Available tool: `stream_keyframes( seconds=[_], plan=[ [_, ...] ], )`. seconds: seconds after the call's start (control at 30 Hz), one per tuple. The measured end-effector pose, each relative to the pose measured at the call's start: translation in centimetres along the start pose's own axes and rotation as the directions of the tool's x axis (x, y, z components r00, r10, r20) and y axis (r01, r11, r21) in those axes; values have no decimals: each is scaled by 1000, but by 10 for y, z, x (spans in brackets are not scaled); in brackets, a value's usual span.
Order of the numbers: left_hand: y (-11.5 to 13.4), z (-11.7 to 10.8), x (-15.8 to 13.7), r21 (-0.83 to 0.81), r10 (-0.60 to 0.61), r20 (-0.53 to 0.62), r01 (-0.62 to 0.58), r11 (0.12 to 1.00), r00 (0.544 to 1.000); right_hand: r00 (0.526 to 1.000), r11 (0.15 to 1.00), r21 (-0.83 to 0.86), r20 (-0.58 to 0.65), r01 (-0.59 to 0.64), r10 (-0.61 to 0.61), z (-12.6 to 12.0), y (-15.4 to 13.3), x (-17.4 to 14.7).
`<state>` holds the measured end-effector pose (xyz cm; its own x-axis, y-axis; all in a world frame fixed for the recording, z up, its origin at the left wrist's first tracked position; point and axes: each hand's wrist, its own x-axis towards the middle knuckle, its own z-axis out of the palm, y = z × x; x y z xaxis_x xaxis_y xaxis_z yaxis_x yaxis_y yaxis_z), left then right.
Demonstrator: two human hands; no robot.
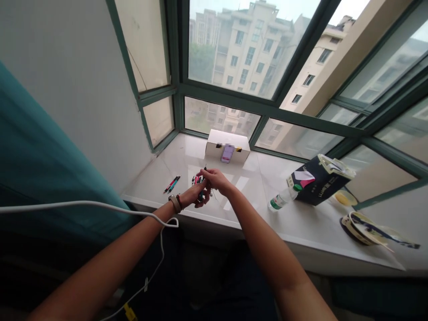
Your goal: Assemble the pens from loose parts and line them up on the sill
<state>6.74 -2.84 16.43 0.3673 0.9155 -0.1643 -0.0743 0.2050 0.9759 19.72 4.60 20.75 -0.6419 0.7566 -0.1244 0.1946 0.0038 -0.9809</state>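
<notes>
My left hand (194,195), with a band at the wrist, is closed around a teal pen (201,195), mostly hidden by the fingers. My right hand (216,179) meets it from the right, fingers pinched on a thin dark-tipped pen part (205,168) that pokes up above them. Just behind the hands, several small red, white and black pen pieces (198,179) show, partly covered. Left of the hands, a red pen (170,184) and a blue pen (174,183) lie side by side on the white sill (150,189).
A white box (214,149) with a purple phone-like item (228,153) against it stands at the window. To the right are a water bottle (282,199), a dark carton bag (317,183) and an open round tub (361,232). A white cable (100,204) crosses before my left forearm.
</notes>
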Motion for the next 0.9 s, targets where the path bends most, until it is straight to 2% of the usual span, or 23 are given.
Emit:
stream_keyframes(
  seconds=[0.13,0.27,0.37,0.47,0.57,0.7,0.8,0.9],
  plan=[
    [6,19,-7,-7,-5,14,5,1000,1000,1000,999,44,-1,-7,7,-6,-6,-19],
    [7,34,-11,112,24,-34,-20,993,999,997,997,57,58,-52,48,-11,-5,-38],
    [3,44,-14,169,92,-63,-80,982,994,999,996,86,36,-8,5,-10,-2,-51],
    [-4,54,-15,104,141,-105,-130,986,984,999,990,135,1,49,-49,-7,3,-62],
    [-12,62,-14,-17,120,-158,-124,992,980,999,981,185,-23,52,-48,-1,7,-68],
    [-20,65,-12,-24,101,-239,-109,994,966,993,978,203,-119,35,-11,8,12,-68],
    [-23,61,-13,86,134,-314,-113,990,940,969,982,176,-245,65,-20,17,15,-65],
    [-26,54,-16,200,171,-339,-107,974,925,943,984,152,-330,90,-36,26,21,-62]
  ],
)
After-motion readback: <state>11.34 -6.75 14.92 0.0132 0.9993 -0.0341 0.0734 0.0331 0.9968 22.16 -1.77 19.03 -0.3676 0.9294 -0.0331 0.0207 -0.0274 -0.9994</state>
